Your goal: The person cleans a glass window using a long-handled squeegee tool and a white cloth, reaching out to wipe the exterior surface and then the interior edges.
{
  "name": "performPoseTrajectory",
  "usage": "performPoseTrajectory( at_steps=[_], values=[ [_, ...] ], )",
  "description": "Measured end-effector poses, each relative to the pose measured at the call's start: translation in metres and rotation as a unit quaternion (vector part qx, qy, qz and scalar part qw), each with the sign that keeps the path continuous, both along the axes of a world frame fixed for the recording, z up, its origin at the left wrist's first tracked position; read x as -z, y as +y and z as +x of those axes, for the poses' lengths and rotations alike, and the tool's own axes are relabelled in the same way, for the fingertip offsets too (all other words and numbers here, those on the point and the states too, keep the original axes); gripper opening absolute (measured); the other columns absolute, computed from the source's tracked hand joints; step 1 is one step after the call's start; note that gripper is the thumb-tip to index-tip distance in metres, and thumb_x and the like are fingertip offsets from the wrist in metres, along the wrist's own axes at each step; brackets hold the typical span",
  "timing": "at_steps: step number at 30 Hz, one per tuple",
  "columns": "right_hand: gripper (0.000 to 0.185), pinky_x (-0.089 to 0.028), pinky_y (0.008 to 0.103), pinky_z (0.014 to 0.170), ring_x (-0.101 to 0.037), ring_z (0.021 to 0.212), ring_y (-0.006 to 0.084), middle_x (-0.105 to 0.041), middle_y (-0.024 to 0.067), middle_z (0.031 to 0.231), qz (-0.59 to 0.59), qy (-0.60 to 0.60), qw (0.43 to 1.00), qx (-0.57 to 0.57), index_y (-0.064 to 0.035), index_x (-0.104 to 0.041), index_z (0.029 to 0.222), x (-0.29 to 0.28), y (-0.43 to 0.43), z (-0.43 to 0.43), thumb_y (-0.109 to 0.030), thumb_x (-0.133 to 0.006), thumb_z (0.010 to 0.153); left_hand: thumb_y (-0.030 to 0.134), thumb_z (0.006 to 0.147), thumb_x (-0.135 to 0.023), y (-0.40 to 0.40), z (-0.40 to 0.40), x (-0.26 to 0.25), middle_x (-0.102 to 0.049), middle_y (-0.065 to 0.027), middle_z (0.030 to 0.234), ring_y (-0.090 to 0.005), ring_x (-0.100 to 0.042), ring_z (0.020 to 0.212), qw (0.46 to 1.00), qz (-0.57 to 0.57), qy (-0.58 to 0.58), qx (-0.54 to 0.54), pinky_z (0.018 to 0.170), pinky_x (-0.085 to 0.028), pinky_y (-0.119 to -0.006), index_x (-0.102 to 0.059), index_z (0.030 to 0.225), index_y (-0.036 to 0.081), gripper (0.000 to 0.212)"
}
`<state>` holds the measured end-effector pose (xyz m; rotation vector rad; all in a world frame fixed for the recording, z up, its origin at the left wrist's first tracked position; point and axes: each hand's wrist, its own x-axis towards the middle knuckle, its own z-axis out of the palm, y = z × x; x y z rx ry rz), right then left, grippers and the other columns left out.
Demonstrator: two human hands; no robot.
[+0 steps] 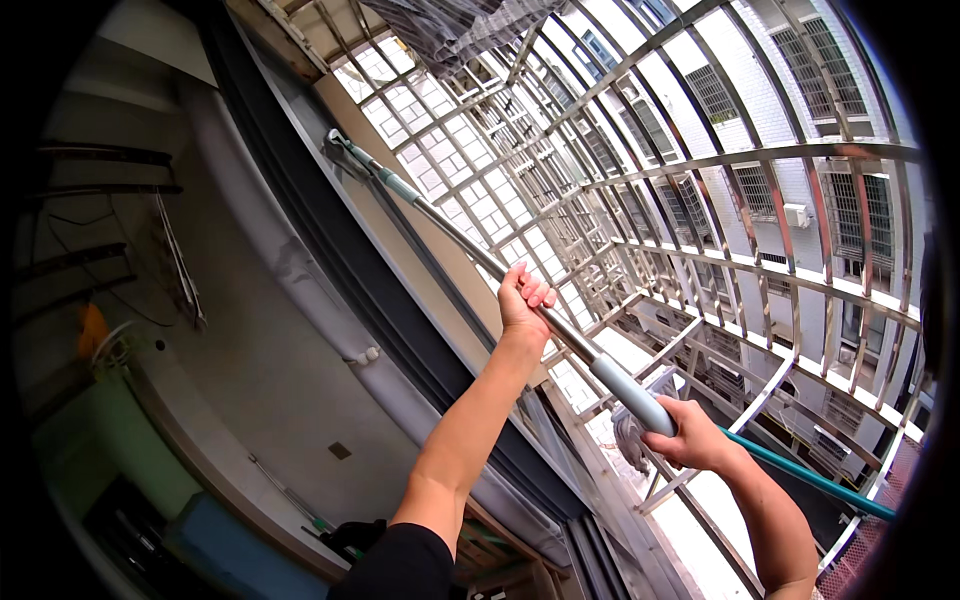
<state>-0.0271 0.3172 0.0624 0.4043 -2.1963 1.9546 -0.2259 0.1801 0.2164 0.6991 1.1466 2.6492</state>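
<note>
A long telescopic pole [465, 241] with a steel shaft runs diagonally from upper left to lower right. My left hand [527, 301] is wrapped around the steel shaft near its middle. Lower down, my right hand [694, 435] grips the end of the pale grey-blue handle sleeve [628, 390]. At the far end, a grey-green jointed window-cleaner head [351, 150] lies against or very close to a glass pane [296, 105] in a dark frame. Whether it touches the glass, I cannot tell.
Metal security bars [735, 157] enclose the right side, with a building beyond. A dark sliding-window frame [330, 262] and a grey curtain [247, 195] run along the left. Striped cloth [465, 30] hangs above. A teal pole [810, 472] lies beside my right forearm, near a grey rag [630, 439].
</note>
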Motion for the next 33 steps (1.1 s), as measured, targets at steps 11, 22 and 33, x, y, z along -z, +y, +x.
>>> performPoseTrajectory(
  at_steps=[11,22,33],
  values=[
    [0.019,-0.042,0.0280,0.035,-0.050,0.040,0.0140,-0.050,0.0073,0.054,-0.027,0.114,0.992,-0.046,0.0042,-0.045,0.083,-0.060,-0.036,-0.091,-0.004,-0.055,0.068,0.007,0.079,-0.050,-0.012,0.043,-0.004,-0.052,-0.0076,0.081,-0.0205,-0.054,0.077,0.984,-0.137,0.005,-0.110,0.068,-0.045,-0.035,-0.047,0.086,0.004,0.009],
    [0.017,-0.042,0.0276,0.033,-0.051,0.040,0.0145,-0.049,0.0079,0.051,0.014,0.135,0.987,-0.084,0.0062,-0.044,0.076,-0.156,-0.038,-0.136,-0.004,-0.054,0.067,0.000,0.076,-0.044,-0.023,0.027,-0.062,-0.046,-0.0122,0.097,-0.0266,-0.052,0.092,0.977,-0.139,0.110,-0.120,0.083,-0.041,-0.041,-0.038,0.102,-0.005,0.028],
    [0.014,-0.041,0.0245,0.031,-0.049,0.037,0.0123,-0.050,0.0057,0.050,0.090,0.147,0.983,-0.057,0.0086,-0.045,0.074,-0.199,0.008,-0.102,0.001,-0.053,0.065,0.009,0.075,-0.045,0.012,0.037,-0.108,-0.048,-0.0072,0.078,-0.0181,-0.049,0.072,0.990,-0.053,0.127,0.038,0.072,-0.045,-0.034,-0.043,0.085,0.002,0.013]
  ],
)
